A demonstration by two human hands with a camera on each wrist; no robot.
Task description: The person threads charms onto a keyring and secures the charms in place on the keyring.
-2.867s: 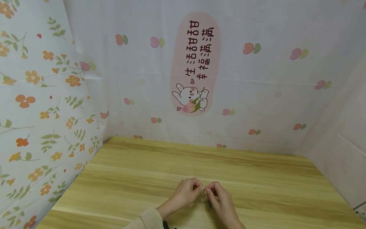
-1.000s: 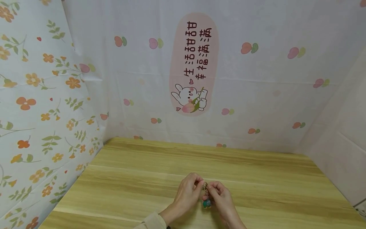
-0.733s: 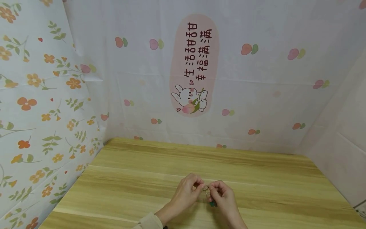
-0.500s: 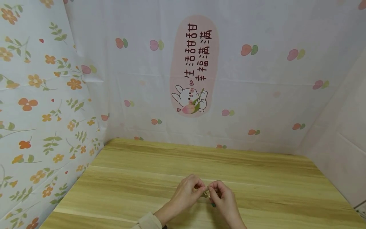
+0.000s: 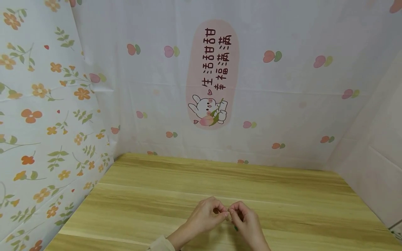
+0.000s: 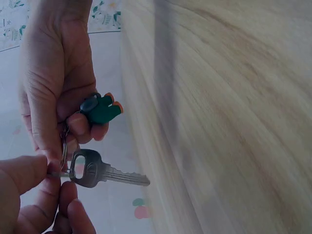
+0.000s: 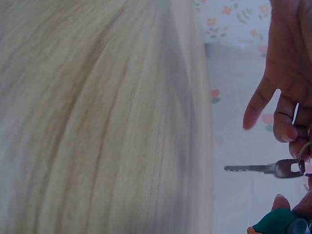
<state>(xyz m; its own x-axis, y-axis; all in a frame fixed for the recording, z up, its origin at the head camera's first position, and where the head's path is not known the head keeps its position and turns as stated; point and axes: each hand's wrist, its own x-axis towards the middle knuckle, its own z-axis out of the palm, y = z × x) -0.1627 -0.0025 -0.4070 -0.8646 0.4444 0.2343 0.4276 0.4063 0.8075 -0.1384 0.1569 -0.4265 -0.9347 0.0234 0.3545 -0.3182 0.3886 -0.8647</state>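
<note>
Key ring [image 6: 64, 146] at the near side of the wooden table [image 5: 150, 202], a little right of the middle: found it raised above the surface, caught between two narrow pinches just beside each other. Saw the left hand [image 5: 205, 214] with thumb and fingertip closed on thin metal of the ring, right beside the key [image 6: 100, 171]; could not tell exactly which part. Saw the right hand [image 5: 248, 225] pinching the ring as well, with the green charm [image 6: 102, 112] against its curled lower fingers. Found the key hanging from the ring, toothed end down toward the table. Made out orange tips at the charm's lower end. In the right wrist view, noticed one left finger spread apart from the others. From the head view, could pick out only a bit of green below the right hand, with fingers in the way of most of the rest.

Beyond the hands, saw a pale far cloth [image 5: 150, 115] with a pink panel [image 5: 198, 62] of dark writing and a rabbit drawing. At the left, saw a flowered cloth [image 5: 41, 120]; at the right, another pale cloth [image 5: 377, 129]. Noticed a cream sleeve [image 5: 161, 244] on the left forearm.
</note>
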